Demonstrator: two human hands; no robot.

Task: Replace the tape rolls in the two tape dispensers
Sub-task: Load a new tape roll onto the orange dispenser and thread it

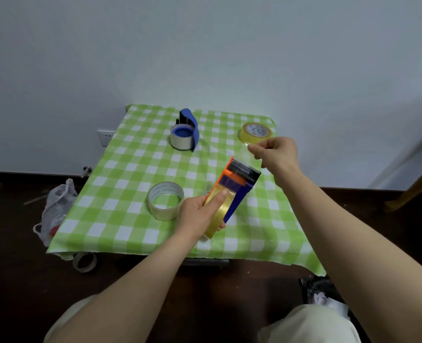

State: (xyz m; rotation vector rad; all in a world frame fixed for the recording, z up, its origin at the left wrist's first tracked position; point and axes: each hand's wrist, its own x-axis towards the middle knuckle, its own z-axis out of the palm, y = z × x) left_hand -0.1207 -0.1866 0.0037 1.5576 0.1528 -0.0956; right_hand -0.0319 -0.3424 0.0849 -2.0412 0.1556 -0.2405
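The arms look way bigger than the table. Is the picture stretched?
Head view: the wide-angle lens enlarges what is close, so the forearms balloon toward the bottom corners; the light is soft and even, shadows on the checked cloth faint; the clear tape strip between the tape dispenser and the right hand looks hazy.

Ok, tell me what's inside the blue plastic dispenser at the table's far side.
A greyish tape roll on a blue hub; the dispenser's blue shell covers the roll's right side.

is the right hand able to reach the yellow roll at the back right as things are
Probably yes: the yellow roll lies just beyond the right hand, nothing between, though that hand pinches a tape end.
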